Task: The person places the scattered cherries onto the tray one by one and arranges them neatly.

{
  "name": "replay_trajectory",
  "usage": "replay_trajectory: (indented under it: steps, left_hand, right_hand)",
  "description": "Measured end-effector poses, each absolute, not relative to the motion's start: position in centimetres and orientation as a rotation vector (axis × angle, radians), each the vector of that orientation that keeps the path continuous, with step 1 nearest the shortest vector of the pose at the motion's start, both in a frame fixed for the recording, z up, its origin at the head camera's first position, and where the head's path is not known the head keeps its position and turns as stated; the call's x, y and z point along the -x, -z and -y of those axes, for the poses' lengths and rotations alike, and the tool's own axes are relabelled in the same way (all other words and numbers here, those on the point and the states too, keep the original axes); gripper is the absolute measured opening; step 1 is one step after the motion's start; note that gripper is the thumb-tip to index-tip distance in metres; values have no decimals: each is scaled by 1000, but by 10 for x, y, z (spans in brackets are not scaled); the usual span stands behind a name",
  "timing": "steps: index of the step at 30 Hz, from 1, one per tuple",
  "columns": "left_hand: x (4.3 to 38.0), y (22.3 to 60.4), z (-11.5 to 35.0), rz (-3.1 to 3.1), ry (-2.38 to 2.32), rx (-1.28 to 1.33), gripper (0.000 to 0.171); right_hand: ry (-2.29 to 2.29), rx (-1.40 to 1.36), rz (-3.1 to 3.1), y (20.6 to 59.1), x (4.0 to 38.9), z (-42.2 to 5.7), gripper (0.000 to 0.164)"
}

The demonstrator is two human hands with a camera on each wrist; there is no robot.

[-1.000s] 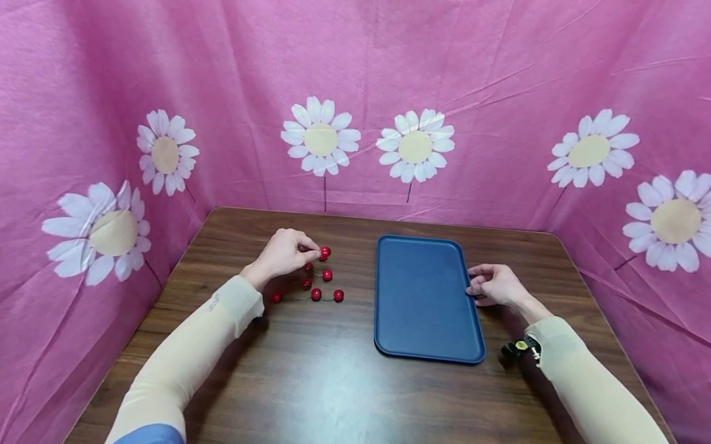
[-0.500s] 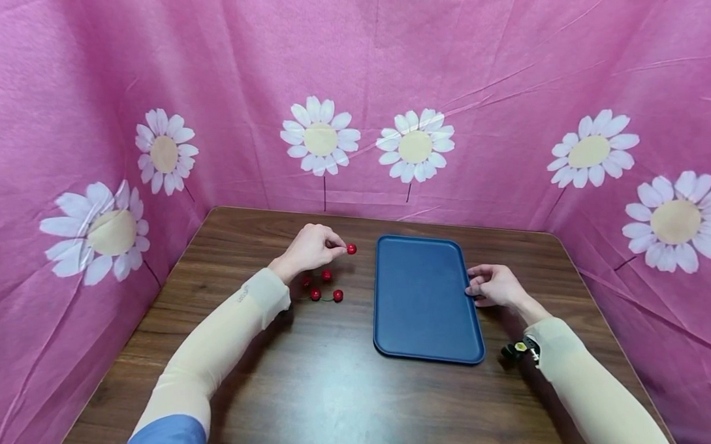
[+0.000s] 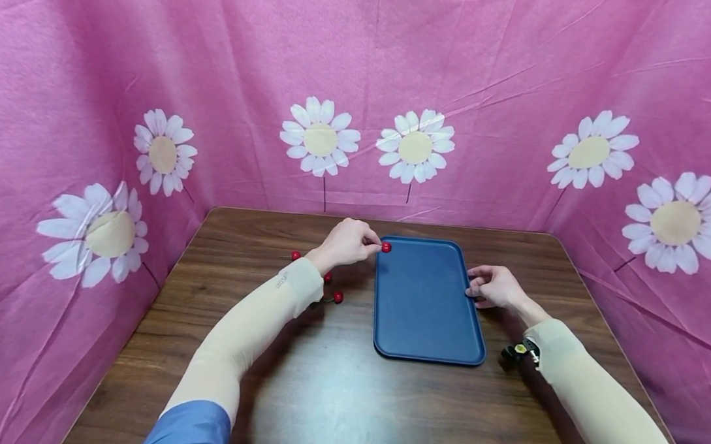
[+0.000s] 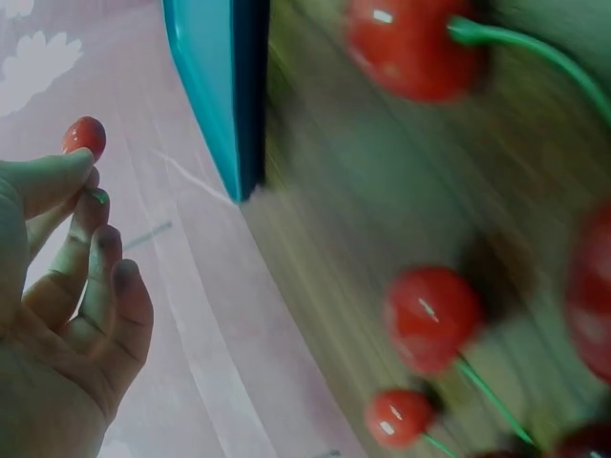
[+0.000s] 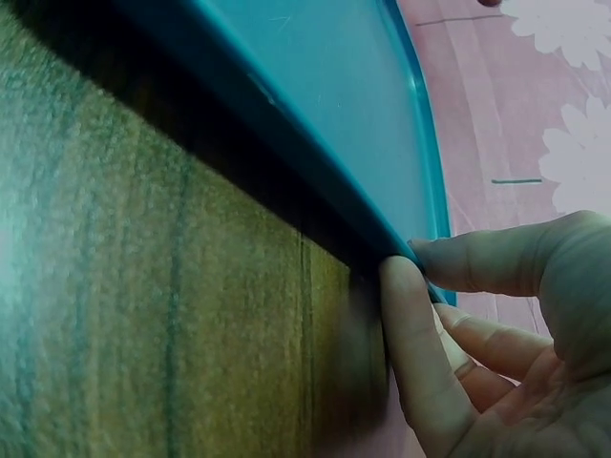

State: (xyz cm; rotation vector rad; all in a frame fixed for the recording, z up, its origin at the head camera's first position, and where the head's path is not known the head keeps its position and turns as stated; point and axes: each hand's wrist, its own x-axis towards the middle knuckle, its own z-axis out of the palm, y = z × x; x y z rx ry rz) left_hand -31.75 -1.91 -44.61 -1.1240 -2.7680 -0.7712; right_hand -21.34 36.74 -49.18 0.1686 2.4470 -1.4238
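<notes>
A glossy red cherry point(image 3: 386, 247) is pinched between the thumb and fingertips of my left hand point(image 3: 347, 242), held over the far left corner of a blue tray point(image 3: 425, 298). In the left wrist view this cherry point(image 4: 85, 137) sticks out past the thumb, with a bit of green stem between the fingers. My right hand point(image 3: 497, 286) is at the tray's right edge. In the right wrist view its thumb and index finger point(image 5: 410, 315) pinch the tray's rim point(image 5: 325, 172). Other cherries with green stems, such as one cherry point(image 3: 338, 297), lie left of the tray, partly hidden by my left arm.
Beyond my left wrist a cherry point(image 3: 296, 255) lies on the brown wooden table point(image 3: 314, 393). A pink curtain point(image 3: 349, 52) printed with daisies hangs around the table's back and sides. A dark strap with a small device point(image 3: 520, 351) sits at my right wrist.
My left hand has carried the pinched cherry rightward, from the group of cherries to over the tray's corner. The right hand and the tray have stayed in place.
</notes>
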Motion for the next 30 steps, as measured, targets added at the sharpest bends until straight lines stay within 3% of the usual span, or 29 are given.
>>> replay_trajectory:
  steps: [30]
  left_hand:
    - [326,467,-110,2928,760,1101,16]
  right_hand:
    - [1369,-164,-2475,493,215,-370,55]
